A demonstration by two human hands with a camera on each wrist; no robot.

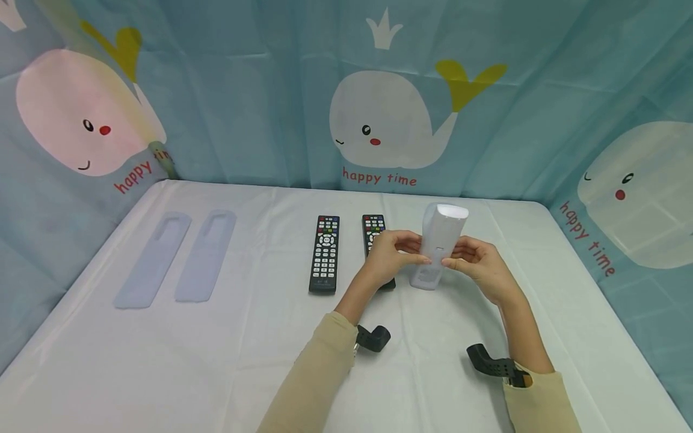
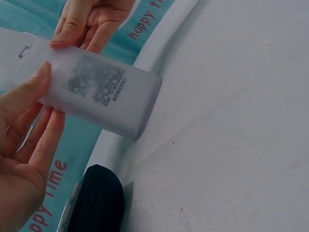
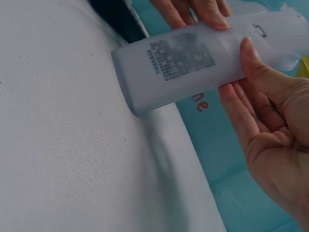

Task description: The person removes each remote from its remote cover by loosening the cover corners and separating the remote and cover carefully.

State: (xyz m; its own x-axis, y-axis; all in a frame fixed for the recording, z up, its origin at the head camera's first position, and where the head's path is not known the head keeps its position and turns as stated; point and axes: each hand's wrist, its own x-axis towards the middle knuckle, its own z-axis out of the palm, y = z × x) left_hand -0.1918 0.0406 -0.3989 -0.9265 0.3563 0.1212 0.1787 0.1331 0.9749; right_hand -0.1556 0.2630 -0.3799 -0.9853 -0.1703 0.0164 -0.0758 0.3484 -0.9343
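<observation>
A white remote control (image 1: pixel 447 231) stands upright, its back towards me, in a translucent silicone cover (image 1: pixel 428 279). The remote's pale end shows at the top, with part of the cover behind it. My left hand (image 1: pixel 391 255) pinches one side and my right hand (image 1: pixel 482 267) pinches the other, thumbs on the back. In the left wrist view, a printed label (image 2: pixel 95 79) shows blurred through the cover, whose lower end is at the tabletop. The right wrist view shows the same label and a small latch mark (image 3: pixel 260 31). The remote's front is hidden.
Two black remotes lie face up: one (image 1: pixel 325 255) left of my hands, the other (image 1: pixel 373 225) partly covered by my left hand. Two flat translucent covers (image 1: pixel 154 261) (image 1: pixel 207 258) lie at the left of the white table (image 1: pixel 281 373). A whale-print curtain (image 1: pixel 243 120) hangs behind.
</observation>
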